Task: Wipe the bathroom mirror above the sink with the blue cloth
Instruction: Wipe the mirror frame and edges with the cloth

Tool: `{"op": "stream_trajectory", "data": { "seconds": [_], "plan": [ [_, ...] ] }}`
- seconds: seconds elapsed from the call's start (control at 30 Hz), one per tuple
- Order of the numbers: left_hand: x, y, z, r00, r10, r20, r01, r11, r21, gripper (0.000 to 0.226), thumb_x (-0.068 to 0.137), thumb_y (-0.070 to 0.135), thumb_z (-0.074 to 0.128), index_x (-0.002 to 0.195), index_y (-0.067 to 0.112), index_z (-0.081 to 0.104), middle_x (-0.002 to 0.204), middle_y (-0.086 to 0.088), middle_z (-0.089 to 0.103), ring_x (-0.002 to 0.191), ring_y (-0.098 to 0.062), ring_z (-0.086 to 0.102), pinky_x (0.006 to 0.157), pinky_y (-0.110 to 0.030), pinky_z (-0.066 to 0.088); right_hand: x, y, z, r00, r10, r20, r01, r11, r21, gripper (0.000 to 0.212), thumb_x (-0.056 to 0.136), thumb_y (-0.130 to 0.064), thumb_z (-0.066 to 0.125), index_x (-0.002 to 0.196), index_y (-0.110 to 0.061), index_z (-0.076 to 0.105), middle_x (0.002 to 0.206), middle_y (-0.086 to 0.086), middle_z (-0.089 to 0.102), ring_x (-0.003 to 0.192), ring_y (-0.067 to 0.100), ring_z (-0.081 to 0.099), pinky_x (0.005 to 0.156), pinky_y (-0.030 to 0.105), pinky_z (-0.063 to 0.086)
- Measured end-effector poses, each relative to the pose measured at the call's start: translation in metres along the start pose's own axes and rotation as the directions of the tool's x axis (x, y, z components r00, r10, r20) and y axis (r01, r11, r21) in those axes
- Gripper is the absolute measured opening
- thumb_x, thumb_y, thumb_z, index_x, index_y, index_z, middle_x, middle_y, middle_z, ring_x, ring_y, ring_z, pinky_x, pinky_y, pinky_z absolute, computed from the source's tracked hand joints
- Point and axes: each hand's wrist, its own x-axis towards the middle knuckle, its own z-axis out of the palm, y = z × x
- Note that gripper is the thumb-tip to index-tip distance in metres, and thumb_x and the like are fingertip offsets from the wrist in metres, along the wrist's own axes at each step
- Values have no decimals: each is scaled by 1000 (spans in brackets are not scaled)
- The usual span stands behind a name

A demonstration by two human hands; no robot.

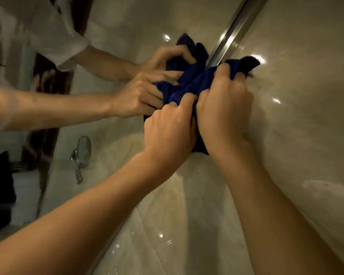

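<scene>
- Up close, both hands bunch the blue cloth (195, 82) against the mirror (111, 22) at its steel edge strip (234, 30).
- Left hand (167, 126): fingers curled, gripping the cloth's lower folds.
- Right hand (224, 108): fingers curled round its upper part, one corner poking out above.
- The glass reflects both hands, a white sleeve (54, 36) and a chrome tap (80, 155).

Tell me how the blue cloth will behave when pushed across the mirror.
The blue cloth looks soft and floppy: it bunches into folds between the left hand and right hand. Probably light; a loose corner sticks up. It will likely crumple unless pressed flat.
</scene>
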Motion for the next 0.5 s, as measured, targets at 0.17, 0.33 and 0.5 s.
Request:
{"op": "stream_trajectory", "data": {
  "seconds": [0.17, 0.33, 0.5],
  "plan": [
    [-29, -21, 8, 999, 0, 55, 0, 1000, 3, 39, 93, 27, 57, 131, 24, 53, 90, -7, 66, 80, -37, 64, 61, -37, 41, -35, -3, 21, 998, -13, -67, 17, 997, 70, 19, 88, -15, 59, 105, -7, 58, 104, 19, 61, 77, 33, 62, 59, 29, 30],
    [-69, -50, 12, 978, -77, 195, 66, 996, 60, 43, 90, 28, 61, 131, 25, 50, 88, -6, 65, 80, -36, 64, 59, -35, 37, -80, -14, 46, 1000, 8, 20, -8, 1000, -9, 21, 72, -15, 74, 85, -8, 60, 76, 16, 62, 47, 27, 56, 49, 23, 22],
    [-103, -67, 9, 927, -205, 314, 176, 977, 120, 28, 97, 34, 50, 123, 25, 49, 94, -2, 66, 87, -29, 63, 63, -38, 43, -118, -23, 52, 973, 4, 231, 3, 1000, -29, 25, 75, -18, 76, 91, -10, 59, 81, 14, 63, 51, 24, 59, 46, 23, 27]
  ]
}}
